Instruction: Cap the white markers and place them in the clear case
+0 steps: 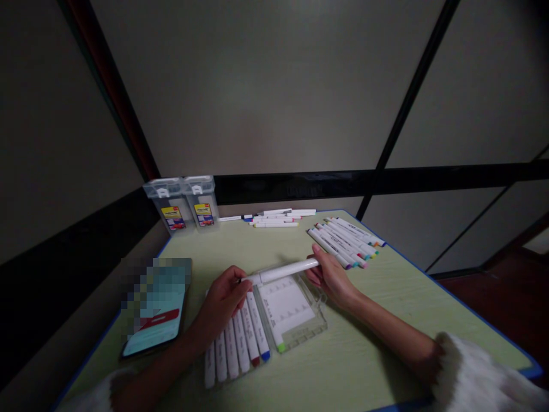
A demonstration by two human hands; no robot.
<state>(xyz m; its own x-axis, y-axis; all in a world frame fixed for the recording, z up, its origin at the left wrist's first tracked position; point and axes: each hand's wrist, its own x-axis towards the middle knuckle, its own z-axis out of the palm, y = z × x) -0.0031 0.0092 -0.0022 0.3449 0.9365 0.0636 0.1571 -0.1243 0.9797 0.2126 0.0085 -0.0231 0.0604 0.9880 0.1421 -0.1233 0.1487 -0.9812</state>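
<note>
A white marker (286,270) is held level between my two hands, above an open clear plastic case. My left hand (227,294) pinches its capped left end, and my right hand (332,274) grips the other end. Below, the case (315,332) lies flat; one marker with a green end (277,329) sits in its right half, beside a white printed sheet (289,303). Several white markers (231,349), two with dark red and blue ends, lie side by side in the left half, partly hidden by my left hand.
Two clear lidded boxes (169,209) with yellow labels stand at the back left. Several loose markers (277,220) lie along the back edge, and a row of markers (345,240) lies at the back right. A lit tablet or phone (165,320) rests at the left.
</note>
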